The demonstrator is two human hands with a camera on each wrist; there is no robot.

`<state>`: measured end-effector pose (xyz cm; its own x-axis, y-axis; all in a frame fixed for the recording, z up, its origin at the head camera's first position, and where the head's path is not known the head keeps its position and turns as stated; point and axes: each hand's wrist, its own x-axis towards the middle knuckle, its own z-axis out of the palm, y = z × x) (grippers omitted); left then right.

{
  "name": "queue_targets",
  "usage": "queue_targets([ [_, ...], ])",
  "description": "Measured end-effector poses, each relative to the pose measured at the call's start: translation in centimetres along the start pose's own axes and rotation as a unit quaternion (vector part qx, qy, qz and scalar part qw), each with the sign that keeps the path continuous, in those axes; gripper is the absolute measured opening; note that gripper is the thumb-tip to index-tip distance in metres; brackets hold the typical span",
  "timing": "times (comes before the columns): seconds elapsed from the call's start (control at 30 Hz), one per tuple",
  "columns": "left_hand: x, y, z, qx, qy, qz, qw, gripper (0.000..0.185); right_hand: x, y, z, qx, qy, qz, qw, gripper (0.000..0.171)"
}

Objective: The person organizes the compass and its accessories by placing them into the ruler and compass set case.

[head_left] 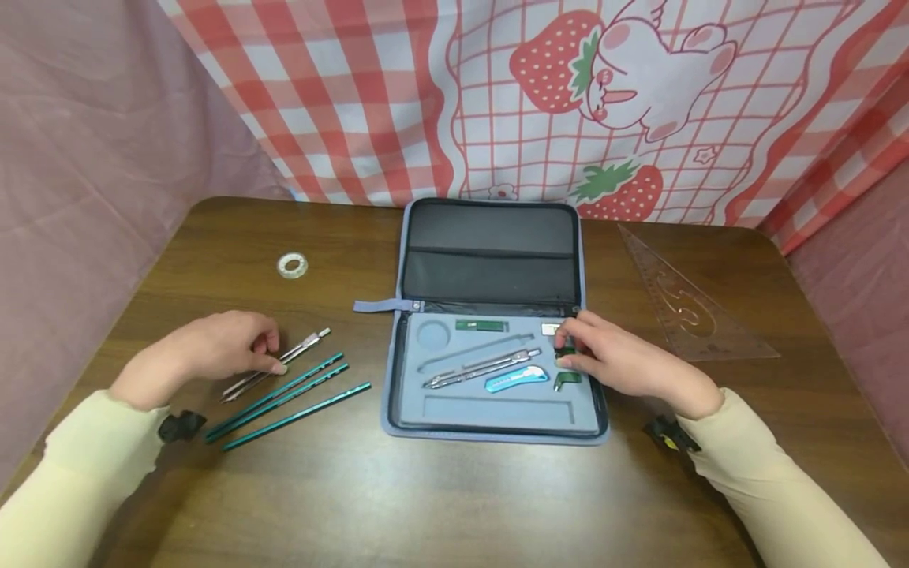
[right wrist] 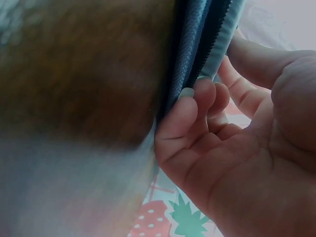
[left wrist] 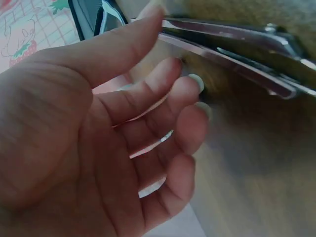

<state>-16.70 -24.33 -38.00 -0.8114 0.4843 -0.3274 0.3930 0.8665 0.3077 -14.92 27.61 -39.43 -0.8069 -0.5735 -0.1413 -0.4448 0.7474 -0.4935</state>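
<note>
An open grey-blue zip case [head_left: 490,414] lies at the table's centre. Its foam tray holds a metal compass [head_left: 483,368], a blue utility knife [head_left: 516,380] and a small green box [head_left: 481,325]. My right hand [head_left: 568,347] is at the tray's right edge, thumb and fingers pinching a small dark green piece [head_left: 564,361]. In the right wrist view the right hand's [right wrist: 217,74] curled fingers lie against the case's zipped edge [right wrist: 197,44]. On the left, my left hand [head_left: 266,359] rests with relaxed fingers on a second metal compass [head_left: 298,351]. The left wrist view shows its thumb [left wrist: 133,44] along the steel legs [left wrist: 232,49].
Three green pencils [head_left: 291,398] lie side by side just right of my left hand. A small roll of clear tape [head_left: 292,266] sits at the back left. A clear set square [head_left: 682,304] lies to the right of the case. Cloth walls close in the table's back and sides.
</note>
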Motion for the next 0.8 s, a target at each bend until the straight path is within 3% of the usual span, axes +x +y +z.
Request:
queue_targets([
  [0.27, -0.43, 0.16, 0.73, -0.04, -0.014, -0.008, 0.9991, 0.022, -0.01, 0.16, 0.05, 0.001, 0.001, -0.006, 1.0, 0.019],
  [0.5, -0.15, 0.54, 0.53, -0.067, -0.057, -0.02, 0.996, 0.023, -0.08, 0.27, 0.1, 0.003, 0.003, -0.007, 1.0, 0.019],
  [0.8, 0.1, 0.48, 0.23, -0.062, -0.064, -0.006, 0.996, 0.022, 0.0, 0.42, 0.22, 0.001, 0.011, -0.018, 1.0, 0.019],
])
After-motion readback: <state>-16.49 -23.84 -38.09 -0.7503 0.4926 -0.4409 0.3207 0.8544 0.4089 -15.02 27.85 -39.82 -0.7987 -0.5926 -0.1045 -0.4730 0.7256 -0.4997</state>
